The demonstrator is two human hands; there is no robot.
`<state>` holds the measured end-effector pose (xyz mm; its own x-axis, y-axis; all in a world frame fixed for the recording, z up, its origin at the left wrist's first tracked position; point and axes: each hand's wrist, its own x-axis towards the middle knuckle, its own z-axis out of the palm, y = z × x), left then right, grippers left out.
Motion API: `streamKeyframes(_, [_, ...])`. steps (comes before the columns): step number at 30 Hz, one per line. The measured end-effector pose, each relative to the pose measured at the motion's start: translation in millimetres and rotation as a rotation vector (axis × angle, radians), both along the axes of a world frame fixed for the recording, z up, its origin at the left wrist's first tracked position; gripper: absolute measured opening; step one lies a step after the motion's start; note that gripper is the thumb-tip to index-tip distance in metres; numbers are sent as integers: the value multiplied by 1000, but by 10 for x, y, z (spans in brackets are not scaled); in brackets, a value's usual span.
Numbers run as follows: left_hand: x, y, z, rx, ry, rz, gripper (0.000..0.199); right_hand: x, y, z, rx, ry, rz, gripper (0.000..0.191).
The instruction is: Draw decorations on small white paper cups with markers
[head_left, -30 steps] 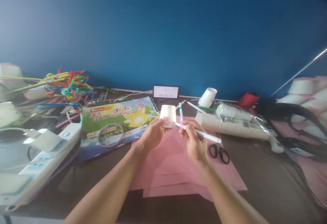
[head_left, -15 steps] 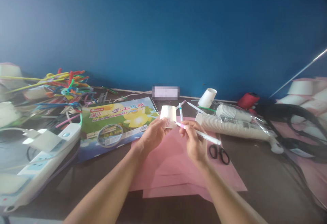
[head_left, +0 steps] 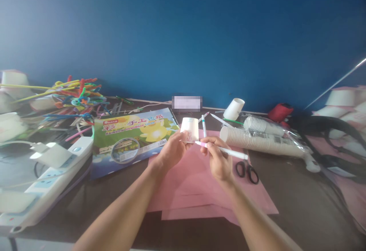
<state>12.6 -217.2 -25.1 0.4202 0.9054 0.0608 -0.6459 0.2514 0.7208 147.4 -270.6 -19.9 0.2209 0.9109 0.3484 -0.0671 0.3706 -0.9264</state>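
Left hand (head_left: 173, 150): I'm gripping a cup (head_left: 190, 126).
Right hand (head_left: 219, 158): I'm pinching a pen (head_left: 235, 153), its tip pointing at the cup.

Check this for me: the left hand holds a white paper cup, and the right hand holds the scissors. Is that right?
Not quite: the head view shows the right hand holding a white marker. The left hand does hold a white paper cup.

Right of the right hand (head_left: 220, 162), past the scissors (head_left: 248, 171), the surface (head_left: 294, 186) lies open; bagged cups (head_left: 264, 141) bar the way behind, and a power strip (head_left: 50, 182) blocks the far left.
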Motion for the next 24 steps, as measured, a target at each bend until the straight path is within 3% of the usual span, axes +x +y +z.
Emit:
streamKeyframes(14, [-4,9,-5,19,25,21,18,-5,-22,33,24,-112,-32,17])
streamKeyframes(24, [-8,-26,52,-15,14,-1,16,21,11,-22,6,31,-6,16])
